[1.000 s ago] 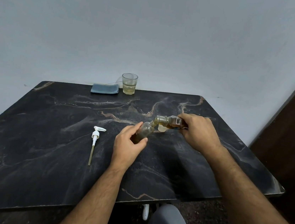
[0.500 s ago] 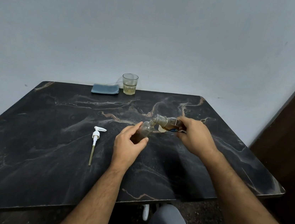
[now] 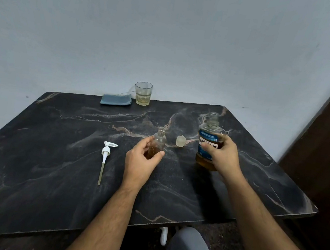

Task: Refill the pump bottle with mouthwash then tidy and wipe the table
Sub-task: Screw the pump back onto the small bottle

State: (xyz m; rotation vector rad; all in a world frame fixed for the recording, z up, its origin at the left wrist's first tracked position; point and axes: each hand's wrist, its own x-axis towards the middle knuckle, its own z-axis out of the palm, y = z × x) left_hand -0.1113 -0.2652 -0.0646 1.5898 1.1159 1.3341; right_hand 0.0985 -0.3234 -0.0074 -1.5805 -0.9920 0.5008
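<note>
Both hands are busy: your left hand (image 3: 142,161) is gripping the small pump bottle (image 3: 157,143) standing uncapped mid-worktop (image 3: 29,170), your right hand (image 3: 223,156) is holding the open mouthwash bottle (image 3: 208,138) upright. Cap (image 3: 180,141) is lying between them, pump head (image 3: 105,155) lying left.

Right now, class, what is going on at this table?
A person is refilling a small pump bottle with mouthwash. The left hand grips it, neck open and part full. The right hand holds the uncapped mouthwash bottle upright. Its cap and the pump head lie on the table.
</note>
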